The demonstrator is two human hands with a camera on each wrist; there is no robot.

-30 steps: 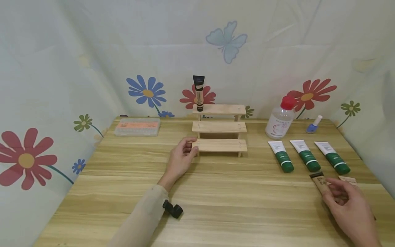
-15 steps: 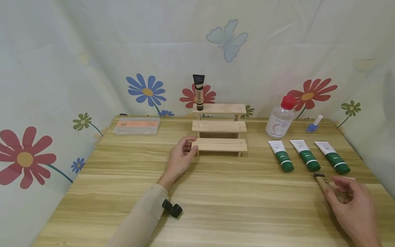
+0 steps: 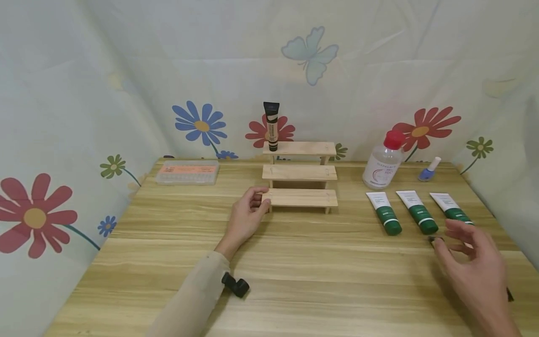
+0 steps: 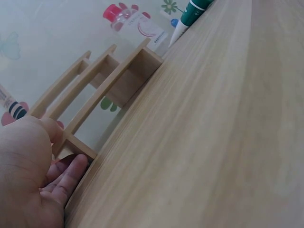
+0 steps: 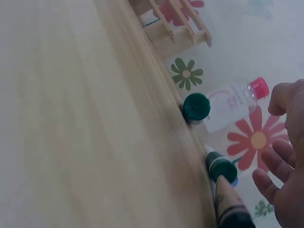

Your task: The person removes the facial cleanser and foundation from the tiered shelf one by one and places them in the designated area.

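Note:
My left hand grips the left end of the lowest step of a three-tier wooden display stand; the left wrist view shows its fingers at the end leg. On the top tier a black and beige squeeze tube stands upright. At the right, my right hand hovers with fingers spread and loosely bent, holding nothing. Beneath it lies a tan squeeze tube with black ends, mostly hidden in the head view; the right wrist view shows this tan tube on the table. A black tip shows beyond the hand.
Several items stand or lie at the right: green-and-white tubes, a clear bottle with a red cap, and a small blue nail polish bottle. A clear plastic case lies at the back left. A floral curtain borders the table.
My right hand has let go of the tan tube and risen slightly, its fingers now reaching over the rightmost green-and-white tube. My left hand and the stand have stayed put.

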